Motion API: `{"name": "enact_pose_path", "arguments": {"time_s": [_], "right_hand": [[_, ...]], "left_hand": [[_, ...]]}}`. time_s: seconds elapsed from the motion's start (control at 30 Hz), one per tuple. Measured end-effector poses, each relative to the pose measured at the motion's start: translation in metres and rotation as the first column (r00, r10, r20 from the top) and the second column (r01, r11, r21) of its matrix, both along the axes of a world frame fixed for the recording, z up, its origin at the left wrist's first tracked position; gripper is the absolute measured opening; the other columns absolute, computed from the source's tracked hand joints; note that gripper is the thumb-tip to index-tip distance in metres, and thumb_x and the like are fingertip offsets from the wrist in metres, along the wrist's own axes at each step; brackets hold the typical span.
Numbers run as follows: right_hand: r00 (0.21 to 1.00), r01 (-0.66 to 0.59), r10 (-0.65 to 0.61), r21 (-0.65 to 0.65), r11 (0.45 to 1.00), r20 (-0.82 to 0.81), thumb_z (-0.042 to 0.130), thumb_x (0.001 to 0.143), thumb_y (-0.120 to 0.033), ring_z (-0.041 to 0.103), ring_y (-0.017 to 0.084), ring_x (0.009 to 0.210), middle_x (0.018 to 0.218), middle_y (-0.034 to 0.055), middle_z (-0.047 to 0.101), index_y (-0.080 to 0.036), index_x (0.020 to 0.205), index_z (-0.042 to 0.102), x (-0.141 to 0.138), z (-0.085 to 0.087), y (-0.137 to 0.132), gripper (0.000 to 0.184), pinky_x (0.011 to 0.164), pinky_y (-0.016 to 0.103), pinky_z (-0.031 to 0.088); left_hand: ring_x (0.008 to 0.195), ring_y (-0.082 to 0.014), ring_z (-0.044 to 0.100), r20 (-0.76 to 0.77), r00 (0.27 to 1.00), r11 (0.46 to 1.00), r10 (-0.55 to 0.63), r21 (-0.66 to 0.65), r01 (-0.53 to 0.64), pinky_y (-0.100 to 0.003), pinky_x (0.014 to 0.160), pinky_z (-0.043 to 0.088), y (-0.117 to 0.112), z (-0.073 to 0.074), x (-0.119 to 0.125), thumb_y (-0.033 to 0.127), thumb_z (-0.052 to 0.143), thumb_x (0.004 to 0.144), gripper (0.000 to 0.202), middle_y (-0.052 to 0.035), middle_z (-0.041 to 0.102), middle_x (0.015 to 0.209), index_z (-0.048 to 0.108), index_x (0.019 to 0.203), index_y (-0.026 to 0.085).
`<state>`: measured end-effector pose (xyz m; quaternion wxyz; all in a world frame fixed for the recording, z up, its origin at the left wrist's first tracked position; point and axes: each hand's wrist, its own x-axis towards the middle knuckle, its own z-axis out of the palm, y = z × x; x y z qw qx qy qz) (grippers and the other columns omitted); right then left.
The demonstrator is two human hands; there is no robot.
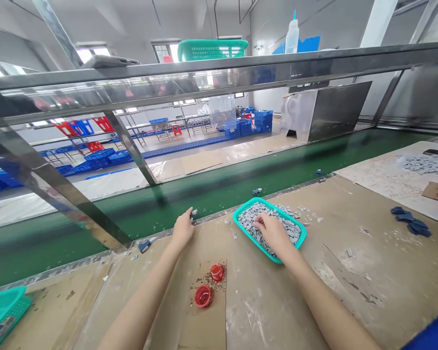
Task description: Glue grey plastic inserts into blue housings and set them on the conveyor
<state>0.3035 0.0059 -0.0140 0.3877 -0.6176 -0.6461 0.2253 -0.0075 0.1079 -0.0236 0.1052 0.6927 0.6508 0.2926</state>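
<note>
My left hand reaches to the far edge of the cardboard-covered bench, beside the green conveyor belt. Its fingers are pinched on a small dark blue part. My right hand rests in a teal tray filled with several small grey pieces, fingers curled down among them. I cannot make out what they hold. Two red caps sit on the cardboard between my forearms.
Loose grey pieces lie scattered by the tray. Dark blue parts lie at the right, another at the belt edge. A teal basket sits at the lower left. A steel shelf spans overhead, holding a green basket and a bottle.
</note>
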Motion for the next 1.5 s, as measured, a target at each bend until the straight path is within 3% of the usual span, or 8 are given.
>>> {"name": "enact_pose_path", "arguments": {"time_s": [0.17, 0.3, 0.5, 0.7, 1.0, 1.17, 1.3, 1.5], "right_hand": [[0.962, -0.118, 0.125, 0.047, 0.992, -0.244, 0.048, 0.091, -0.038, 0.062, 0.018, 0.085, 0.093, 0.0044, 0.066, -0.021, 0.093, 0.056, -0.014, 0.017, -0.016, 0.019, 0.068, 0.026, 0.049], [0.787, -0.33, 0.286, 0.02, 0.944, -0.547, 0.055, 0.086, -0.041, 0.061, 0.02, 0.081, 0.082, 0.0044, 0.064, -0.019, 0.1, 0.06, -0.041, 0.02, -0.03, 0.027, 0.058, 0.025, 0.051], [0.765, -0.5, 0.4, -0.073, 0.863, -0.505, 0.058, 0.085, -0.038, 0.058, 0.014, 0.066, 0.079, 0.0018, 0.064, -0.021, 0.107, 0.065, -0.07, 0.009, -0.051, 0.029, 0.059, 0.025, 0.048], [0.767, -0.502, 0.32, -0.209, 0.839, -0.556, 0.07, 0.075, -0.038, 0.061, 0.016, 0.062, 0.069, 0.0058, 0.068, -0.014, 0.076, 0.065, -0.08, -0.005, -0.053, 0.025, 0.056, 0.024, 0.045], [0.746, -0.536, 0.329, -0.228, 0.813, -0.579, 0.071, 0.073, -0.043, 0.058, 0.014, 0.059, 0.069, 0.0056, 0.068, -0.014, 0.074, 0.063, -0.085, -0.019, -0.052, 0.03, 0.055, 0.023, 0.044], [0.703, -0.56, 0.324, -0.213, 0.801, -0.633, 0.07, 0.074, -0.045, 0.058, 0.014, 0.058, 0.068, 0.0047, 0.067, -0.015, 0.076, 0.062, -0.083, -0.006, -0.053, 0.031, 0.056, 0.024, 0.044], [0.697, -0.548, 0.303, -0.21, 0.81, -0.65, 0.07, 0.075, -0.041, 0.059, 0.015, 0.06, 0.068, 0.0036, 0.066, -0.015, 0.075, 0.062, -0.081, 0.006, -0.054, 0.027, 0.056, 0.024, 0.044], [0.766, -0.457, 0.266, -0.204, 0.866, -0.586, 0.069, 0.075, -0.034, 0.062, 0.017, 0.065, 0.069, 0.004, 0.068, -0.016, 0.073, 0.064, -0.084, 0.009, -0.056, 0.019, 0.058, 0.024, 0.045]], "left_hand": [[0.113, -0.026, 0.05, -0.091, 0.995, 0.988, 0.041, 0.153, -0.027, -0.05, 0.093, 0.042, -0.005, -0.012, -0.009, 0.027, 0.054, 0.088, 0.04, -0.0109, 0.051, 0.125, 0.047, 0.126, 0.018], [0.118, -0.0275, 0.045, -0.11, 0.985, 0.951, 0.131, 0.294, -0.094, -0.051, 0.095, 0.039, -0.018, -0.017, -0.017, 0.025, 0.053, 0.088, 0.035, -0.0111, 0.049, 0.126, 0.05, 0.121, 0.016], [0.112, -0.0257, 0.047, -0.082, 0.981, 0.91, 0.175, 0.394, -0.129, -0.048, 0.095, 0.038, -0.038, -0.015, -0.021, 0.018, 0.049, 0.087, 0.029, -0.01, 0.052, 0.115, 0.05, 0.116, 0.015], [0.106, -0.0248, 0.048, -0.076, 0.99, 0.913, 0.123, 0.4, -0.082, -0.042, 0.092, 0.04, -0.05, -0.01, -0.014, 0.012, 0.046, 0.085, 0.028, -0.0101, 0.054, 0.109, 0.051, 0.112, 0.015], [0.099, -0.0224, 0.051, -0.06, 0.994, 0.928, 0.089, 0.368, -0.061, -0.04, 0.087, 0.042, -0.052, 0.001, -0.012, 0.01, 0.048, 0.083, 0.028, -0.0085, 0.056, 0.105, 0.052, 0.11, 0.015], [0.101, -0.0225, 0.052, -0.076, 0.995, 0.947, 0.058, 0.319, -0.03, -0.042, 0.087, 0.043, -0.039, 0.008, -0.003, 0.017, 0.048, 0.087, 0.025, -0.0087, 0.056, 0.107, 0.052, 0.112, 0.016], [0.1, -0.0212, 0.055, -0.152, 0.988, 0.967, -0.035, 0.246, 0.072, -0.042, 0.086, 0.045, -0.014, 0.011, 0.014, 0.026, 0.052, 0.088, 0.025, -0.0077, 0.058, 0.108, 0.054, 0.11, 0.015], [0.095, -0.0194, 0.059, -0.4, 0.885, 0.947, -0.239, 0.105, 0.303, -0.04, 0.081, 0.05, 0.042, 0.016, 0.068, 0.029, 0.053, 0.089, 0.024, -0.0079, 0.06, 0.108, 0.057, 0.108, 0.015]]}}
